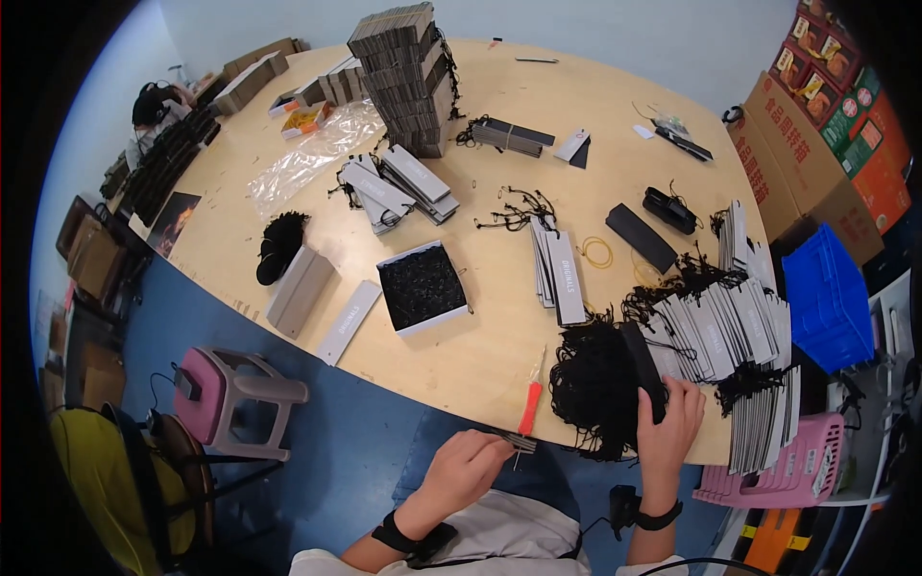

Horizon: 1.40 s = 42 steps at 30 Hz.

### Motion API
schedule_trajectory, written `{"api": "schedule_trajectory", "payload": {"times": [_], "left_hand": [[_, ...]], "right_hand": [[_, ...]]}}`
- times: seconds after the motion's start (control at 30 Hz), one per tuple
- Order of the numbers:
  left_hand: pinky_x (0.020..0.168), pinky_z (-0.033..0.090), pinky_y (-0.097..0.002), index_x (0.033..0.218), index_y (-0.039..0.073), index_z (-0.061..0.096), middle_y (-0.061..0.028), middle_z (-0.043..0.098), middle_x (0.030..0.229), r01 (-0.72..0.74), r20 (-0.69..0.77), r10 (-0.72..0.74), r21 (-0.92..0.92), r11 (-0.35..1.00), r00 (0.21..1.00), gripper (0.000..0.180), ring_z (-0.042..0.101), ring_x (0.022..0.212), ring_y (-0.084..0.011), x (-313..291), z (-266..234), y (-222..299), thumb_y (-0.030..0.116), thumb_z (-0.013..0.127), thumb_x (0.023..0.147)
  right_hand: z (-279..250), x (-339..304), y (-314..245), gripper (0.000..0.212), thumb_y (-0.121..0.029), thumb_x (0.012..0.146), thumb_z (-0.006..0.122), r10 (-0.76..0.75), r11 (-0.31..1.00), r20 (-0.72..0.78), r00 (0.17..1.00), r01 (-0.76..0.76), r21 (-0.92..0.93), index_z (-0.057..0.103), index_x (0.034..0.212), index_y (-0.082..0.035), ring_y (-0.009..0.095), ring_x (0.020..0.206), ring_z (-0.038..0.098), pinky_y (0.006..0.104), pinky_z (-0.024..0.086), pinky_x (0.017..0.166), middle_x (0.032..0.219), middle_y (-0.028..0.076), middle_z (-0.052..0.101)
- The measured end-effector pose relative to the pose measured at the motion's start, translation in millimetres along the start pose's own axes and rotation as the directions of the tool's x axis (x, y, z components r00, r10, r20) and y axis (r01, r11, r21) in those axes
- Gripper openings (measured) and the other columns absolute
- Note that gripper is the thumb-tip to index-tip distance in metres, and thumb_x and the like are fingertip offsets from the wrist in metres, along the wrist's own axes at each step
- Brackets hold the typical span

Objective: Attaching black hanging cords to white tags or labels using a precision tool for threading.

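Note:
My left hand [469, 468] is closed at the table's near edge, pinching a thin stack of tags [520, 443] seen nearly edge-on. Closed round the lower end of a narrow black strip [642, 365] is my right hand [670, 422]; whether that strip is one piece or several, I cannot tell. It leans beside a large heap of black cords [591, 384]. Between my hands lies a slim tool with a red handle [529, 407] and a pale pointed end. Grey hang tags [715, 331] with black cords are fanned out beyond my right hand.
A white box of small black pieces [468, 305] stands mid-table, with a loose grey tag [348, 324] to its left. Further back rises a tall banded stack of tags [408, 86]. On the right are a blue bin [831, 298] and a pink basket [778, 470]; a stool [235, 398] stands left.

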<state>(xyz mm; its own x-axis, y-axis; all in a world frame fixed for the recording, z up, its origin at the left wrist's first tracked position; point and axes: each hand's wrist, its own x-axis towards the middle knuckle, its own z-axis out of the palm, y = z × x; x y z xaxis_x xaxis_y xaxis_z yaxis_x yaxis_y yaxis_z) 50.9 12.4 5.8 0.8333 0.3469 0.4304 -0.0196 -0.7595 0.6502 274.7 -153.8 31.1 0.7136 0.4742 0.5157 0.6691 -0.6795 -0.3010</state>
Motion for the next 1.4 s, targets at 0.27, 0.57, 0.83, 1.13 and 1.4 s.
{"api": "schedule_trajectory", "payload": {"times": [0.27,0.57,0.83,1.13,1.4], "left_hand": [[0.070,0.050,-0.0383,0.095,0.003,0.063,-0.0115,0.065,0.087,0.148,-0.314,-0.104,0.120,0.982,0.944,0.022,0.062,0.079,-0.0313,-11.8,-22.4,-30.0,-0.007,0.069,0.076],[0.106,0.035,-0.0462,0.129,0.002,0.059,-0.0189,0.049,0.138,0.649,-0.710,-0.211,0.427,0.630,0.672,0.040,0.041,0.129,-0.0377,-20.1,-88.3,-88.9,0.013,0.066,0.091],[0.110,0.032,-0.0494,0.124,0.004,0.061,-0.0152,0.052,0.137,0.662,-0.664,-0.288,0.416,0.624,0.690,0.034,0.039,0.133,-0.0384,-24.3,-94.2,-110.5,0.016,0.065,0.093],[0.087,0.046,-0.0288,0.123,0.001,0.056,-0.0102,0.058,0.108,0.397,-0.859,-0.281,-0.100,0.912,0.428,0.028,0.057,0.097,-0.0187,-34.1,-90.4,-102.5,0.006,0.061,0.096],[0.068,0.050,-0.0289,0.090,0.005,0.064,-0.0092,0.065,0.084,0.164,-0.291,-0.241,-0.266,0.950,0.926,0.008,0.063,0.075,-0.0185,-24.5,-97.4,-30.9,-0.002,0.063,0.088]], "right_hand": [[3.6,-0.2,4.2,0.031,-0.016,0.081,0.076,0.147,0.981,0.089,0.985,-0.157,0.115,0.062,0.105,-0.003,0.030,0.101,0.054,0.0402,0.040,0.088,0.105,0.011,0.058],[-22.3,-36.6,-4.6,0.029,0.000,0.076,0.077,-0.125,0.828,0.153,0.980,0.018,0.560,0.065,0.102,-0.001,0.028,0.081,0.065,0.0348,0.051,0.076,0.092,0.012,0.067],[-14.5,-76.4,-17.3,0.016,0.000,0.075,0.075,-0.385,0.738,0.337,0.859,0.067,0.671,0.067,0.089,-0.004,0.025,0.063,0.068,0.0316,0.050,0.055,0.077,0.010,0.070],[4.9,-106.8,-11.2,0.014,-0.004,0.077,0.076,-0.301,0.776,0.235,0.924,0.094,0.624,0.065,0.085,-0.005,0.026,0.063,0.069,0.0321,0.053,0.056,0.077,0.009,0.071],[17.3,-99.9,-30.6,0.012,-0.009,0.081,0.075,-0.313,0.892,0.282,0.907,0.179,0.416,0.064,0.083,-0.006,0.025,0.059,0.067,0.0328,0.052,0.054,0.071,0.009,0.068]]}}
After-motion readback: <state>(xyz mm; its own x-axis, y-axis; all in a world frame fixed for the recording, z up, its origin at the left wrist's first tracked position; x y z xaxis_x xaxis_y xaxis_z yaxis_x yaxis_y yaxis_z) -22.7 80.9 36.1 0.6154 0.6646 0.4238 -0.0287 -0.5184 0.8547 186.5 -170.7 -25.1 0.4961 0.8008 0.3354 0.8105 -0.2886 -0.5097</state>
